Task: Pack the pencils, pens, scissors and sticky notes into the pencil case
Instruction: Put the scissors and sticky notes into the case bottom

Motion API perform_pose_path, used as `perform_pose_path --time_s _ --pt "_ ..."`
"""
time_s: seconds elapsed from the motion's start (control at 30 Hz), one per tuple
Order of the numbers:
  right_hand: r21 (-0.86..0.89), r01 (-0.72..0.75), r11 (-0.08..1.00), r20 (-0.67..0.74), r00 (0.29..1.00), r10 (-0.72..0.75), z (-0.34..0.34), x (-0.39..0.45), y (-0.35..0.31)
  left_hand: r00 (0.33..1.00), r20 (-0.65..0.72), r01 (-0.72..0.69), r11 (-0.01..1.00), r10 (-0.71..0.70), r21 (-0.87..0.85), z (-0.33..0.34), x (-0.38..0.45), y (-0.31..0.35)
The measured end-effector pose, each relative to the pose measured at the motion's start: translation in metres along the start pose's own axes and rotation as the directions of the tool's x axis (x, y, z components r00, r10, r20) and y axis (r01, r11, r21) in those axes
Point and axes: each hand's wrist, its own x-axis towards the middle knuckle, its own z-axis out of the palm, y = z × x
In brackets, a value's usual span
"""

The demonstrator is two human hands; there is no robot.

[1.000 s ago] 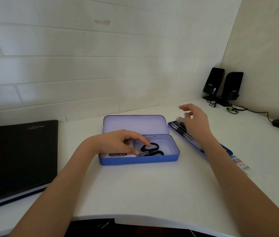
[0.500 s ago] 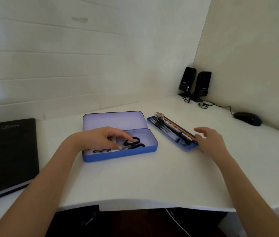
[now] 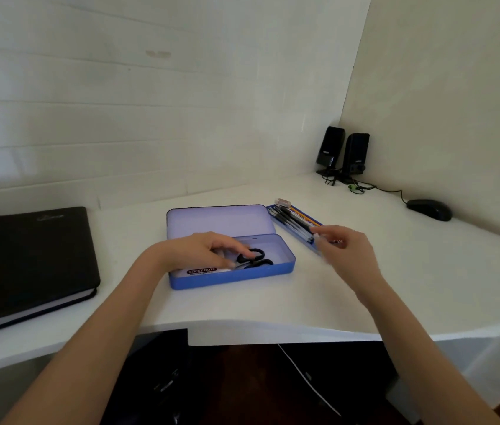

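Observation:
An open blue pencil case (image 3: pixel 233 279) lies in the middle of the white desk, its lid (image 3: pixel 218 220) folded back. Inside it are a sticky note pad (image 3: pixel 202 271) at the left and black-handled scissors (image 3: pixel 256 259). My left hand (image 3: pixel 193 250) is in the case, thumb and index finger around the scissors near their pivot. To the right a narrow blue tray holds black pens (image 3: pixel 288 217) and yellow pencils (image 3: pixel 305 216). My right hand (image 3: pixel 346 250) is at the tray's near end, fingertips pinched on the pens' ends; it is slightly blurred.
A black notebook (image 3: pixel 25 256) lies at the left. Two black speakers (image 3: pixel 343 153) stand in the back right corner, with cables, and a black mouse (image 3: pixel 429 209) lies near the right wall. The desk's front edge (image 3: pixel 273 329) runs just below my forearms.
My right hand swung from above the tray down to its near end, then closed its fingers on the pens' ends. My left hand stayed in the case. The view shifted.

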Motion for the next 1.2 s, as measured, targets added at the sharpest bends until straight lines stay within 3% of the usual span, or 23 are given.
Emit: perform_pose_path --time_s 0.07,0.17,0.3,0.43,0.57,0.67,0.73,0.8,0.9,0.97,1.2 --pt "0.089 0.059 0.994 0.087 0.994 -0.067 0.015 -0.001 -0.019 1.000 -0.017 0.026 1.000 -0.026 -0.003 0.003 -0.001 0.002" --pt "0.032 0.133 0.991 0.140 0.981 -0.136 0.038 0.005 -0.030 0.998 -0.029 0.048 0.999 -0.047 0.019 0.007 -0.002 0.004" --pt "-0.295 0.236 0.926 0.307 0.941 -0.142 0.063 0.013 -0.019 0.997 -0.055 0.053 0.999 -0.053 0.005 0.008 -0.005 0.007" --pt "-0.511 0.197 0.837 0.311 0.950 -0.033 0.063 0.020 -0.014 0.996 -0.063 0.066 0.998 -0.066 -0.004 0.007 -0.004 0.005" --pt "-0.379 0.076 0.922 0.384 0.920 0.083 0.057 0.026 -0.014 0.996 -0.063 0.068 0.997 -0.070 -0.034 0.007 -0.005 0.006" --pt "-0.348 0.094 0.933 0.433 0.898 0.071 0.057 0.030 -0.010 0.996 -0.076 0.053 0.998 -0.056 -0.032 0.006 -0.005 0.005" --pt "-0.323 0.122 0.939 0.402 0.915 0.020 0.058 0.034 -0.004 0.994 -0.106 0.020 0.994 -0.031 -0.105 0.004 -0.006 0.006" --pt "-0.276 0.144 0.950 0.282 0.957 -0.062 0.057 0.041 0.000 0.976 -0.213 -0.017 0.975 -0.031 -0.221 -0.002 -0.008 0.007" --pt "-0.238 0.119 0.964 0.099 0.990 -0.098 0.050 0.064 -0.002 0.881 -0.467 -0.092 0.942 -0.073 -0.322 -0.018 -0.004 0.002" --pt "-0.282 0.133 0.950 0.065 0.991 -0.120 0.050 0.088 0.001 0.785 -0.610 -0.154 0.920 -0.108 -0.361 -0.025 0.003 -0.005" --pt "-0.622 0.162 0.766 0.244 0.970 -0.007 0.078 0.156 0.020 0.436 -0.854 -0.252 0.873 -0.283 -0.417 -0.033 0.012 -0.033"
